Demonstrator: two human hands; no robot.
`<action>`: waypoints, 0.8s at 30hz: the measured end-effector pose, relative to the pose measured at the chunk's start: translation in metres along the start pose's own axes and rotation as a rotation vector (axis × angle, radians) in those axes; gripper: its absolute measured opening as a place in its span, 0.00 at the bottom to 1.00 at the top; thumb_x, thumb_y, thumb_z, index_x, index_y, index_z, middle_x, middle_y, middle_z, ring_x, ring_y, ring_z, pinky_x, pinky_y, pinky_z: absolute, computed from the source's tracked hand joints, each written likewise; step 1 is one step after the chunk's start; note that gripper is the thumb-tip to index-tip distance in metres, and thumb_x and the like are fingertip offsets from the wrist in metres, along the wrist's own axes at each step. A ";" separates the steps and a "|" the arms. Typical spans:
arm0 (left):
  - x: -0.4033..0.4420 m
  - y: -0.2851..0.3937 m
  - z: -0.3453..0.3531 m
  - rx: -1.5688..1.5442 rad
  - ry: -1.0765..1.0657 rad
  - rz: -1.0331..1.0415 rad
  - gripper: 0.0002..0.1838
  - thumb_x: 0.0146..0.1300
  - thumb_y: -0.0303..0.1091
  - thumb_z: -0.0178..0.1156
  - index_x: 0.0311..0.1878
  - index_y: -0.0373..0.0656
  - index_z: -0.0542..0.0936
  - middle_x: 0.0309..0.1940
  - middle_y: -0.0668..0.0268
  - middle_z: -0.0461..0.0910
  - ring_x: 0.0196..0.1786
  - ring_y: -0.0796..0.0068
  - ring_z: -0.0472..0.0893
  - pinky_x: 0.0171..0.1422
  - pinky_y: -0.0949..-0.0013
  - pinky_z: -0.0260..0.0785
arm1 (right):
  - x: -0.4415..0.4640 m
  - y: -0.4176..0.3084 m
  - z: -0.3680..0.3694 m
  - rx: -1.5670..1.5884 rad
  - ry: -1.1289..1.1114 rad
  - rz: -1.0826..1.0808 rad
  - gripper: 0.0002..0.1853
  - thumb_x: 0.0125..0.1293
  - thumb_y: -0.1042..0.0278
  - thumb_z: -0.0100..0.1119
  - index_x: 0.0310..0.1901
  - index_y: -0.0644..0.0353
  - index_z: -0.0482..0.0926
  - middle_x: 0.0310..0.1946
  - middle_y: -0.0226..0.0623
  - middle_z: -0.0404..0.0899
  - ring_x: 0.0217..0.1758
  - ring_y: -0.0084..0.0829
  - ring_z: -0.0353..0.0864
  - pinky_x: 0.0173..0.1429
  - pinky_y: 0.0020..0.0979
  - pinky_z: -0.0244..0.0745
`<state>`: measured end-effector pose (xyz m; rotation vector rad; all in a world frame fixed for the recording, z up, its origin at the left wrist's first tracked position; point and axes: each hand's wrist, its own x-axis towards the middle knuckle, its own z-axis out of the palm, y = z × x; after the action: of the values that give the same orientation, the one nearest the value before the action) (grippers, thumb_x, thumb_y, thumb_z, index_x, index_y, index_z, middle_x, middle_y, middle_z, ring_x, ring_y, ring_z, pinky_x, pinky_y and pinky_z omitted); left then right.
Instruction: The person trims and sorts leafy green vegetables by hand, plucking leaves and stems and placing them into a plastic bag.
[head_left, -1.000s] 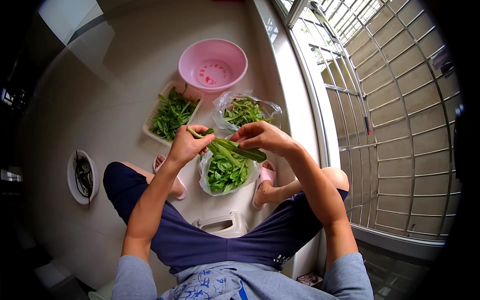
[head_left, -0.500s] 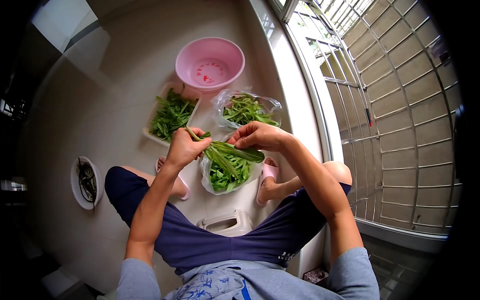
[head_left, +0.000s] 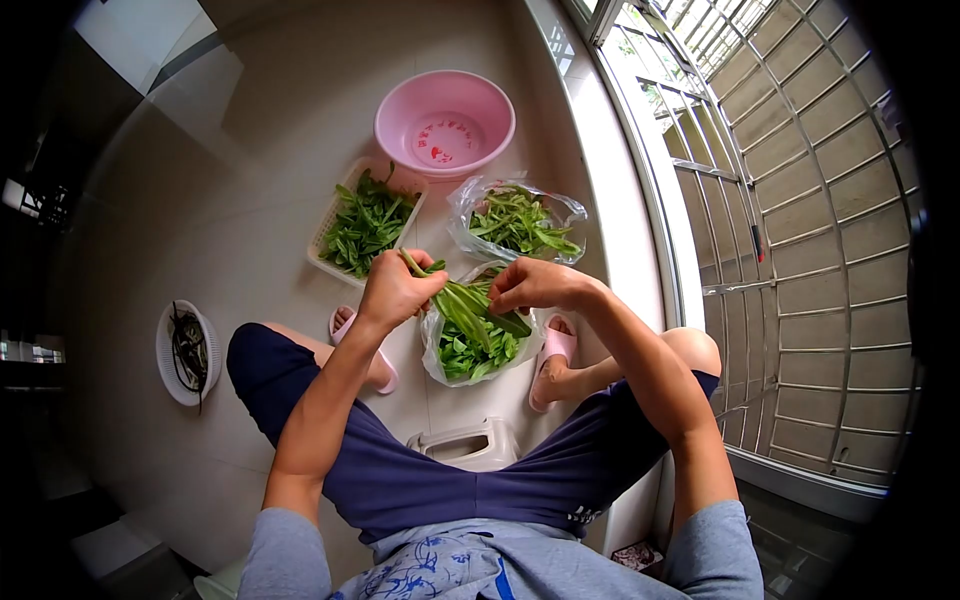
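Note:
My left hand (head_left: 396, 288) is closed around the stem end of a leafy green vegetable (head_left: 460, 307), its pale stem poking up past the thumb. The long leaves slant down to the right. At their right side, my right hand (head_left: 536, 284) pinches a leaf, its fingertips bent downward. Just beneath both hands, a clear plastic bag (head_left: 432, 358) holds torn green leaves (head_left: 480, 352). A second plastic bag (head_left: 462, 222) with more leafy stalks (head_left: 522, 222) lies beyond my right hand. Past my left hand is a cream basket (head_left: 322, 262) filled with greens (head_left: 365, 225).
A pink basin (head_left: 445, 125) stands at the far end on the tiled floor. To the left is a white basket (head_left: 188, 352) with dark, thin scraps. A grey plastic stool (head_left: 466, 444) sits between my legs. A window ledge and metal grille (head_left: 800, 240) run along the right.
My right hand's fingers have tipped downward along the leaf, which now hangs lower. My left hand keeps its hold on the stem. The whole view has shifted slightly, moving everything rightward.

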<state>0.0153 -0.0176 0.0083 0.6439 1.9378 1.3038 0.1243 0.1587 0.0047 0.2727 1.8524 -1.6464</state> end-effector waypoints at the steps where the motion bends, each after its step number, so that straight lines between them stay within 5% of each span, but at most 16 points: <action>1: 0.000 -0.001 0.000 -0.004 0.004 -0.001 0.08 0.47 0.29 0.57 0.19 0.37 0.71 0.10 0.70 0.69 0.10 0.85 0.68 0.11 0.82 0.56 | -0.001 -0.002 0.001 -0.040 0.033 -0.005 0.05 0.50 0.69 0.53 0.24 0.59 0.75 0.17 0.22 0.70 0.20 0.13 0.64 0.26 0.16 0.60; 16: 0.008 -0.008 -0.002 -0.201 0.077 -0.088 0.07 0.46 0.27 0.57 0.19 0.34 0.72 0.10 0.68 0.70 0.10 0.84 0.69 0.10 0.83 0.57 | 0.004 0.005 -0.012 0.508 0.503 0.027 0.05 0.51 0.72 0.51 0.29 0.62 0.74 0.23 0.30 0.73 0.22 0.19 0.70 0.24 0.17 0.64; 24: 0.004 -0.013 -0.008 -0.165 0.028 -0.090 0.07 0.46 0.27 0.57 0.20 0.33 0.72 0.11 0.67 0.71 0.11 0.85 0.69 0.10 0.83 0.57 | -0.009 0.006 -0.031 0.843 0.442 -0.291 0.06 0.55 0.72 0.51 0.34 0.63 0.73 0.27 0.29 0.73 0.26 0.17 0.70 0.31 0.18 0.68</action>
<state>0.0061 -0.0237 -0.0030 0.4543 1.8355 1.4047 0.1239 0.1917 0.0055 0.7973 1.4060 -2.6909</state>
